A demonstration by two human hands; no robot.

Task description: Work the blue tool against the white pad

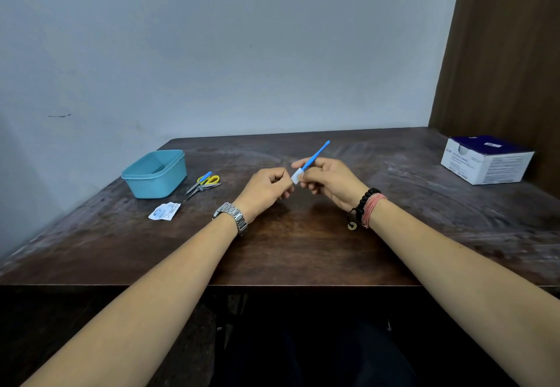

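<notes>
Two bare forearms reach in from the bottom edge, one with a metal watch (231,215) and one with bead and thread bracelets (368,207). They meet above the middle of the dark wooden table (303,250).

The right hand (328,182) curls its fingers and thumb around a thin blue stick (315,154). The stick tilts up and away. At its low end is a small white pad (296,175). The left hand (266,188) has curled fingers too, and its fingertips sit right at the pad. I cannot tell for sure if they pinch it or only touch it.

The pad is small and the hold on it is tiny. If the hands pull apart too fast, I think the pad could slip off and drop on the dusty table. The stick is thin, so a hard squeeze might bend it.

Off to the left lie a torn white wrapper (165,211), small scissors with yellow handles (203,184) and a teal plastic tub (155,173). A white and blue box (486,159) sits far right.
</notes>
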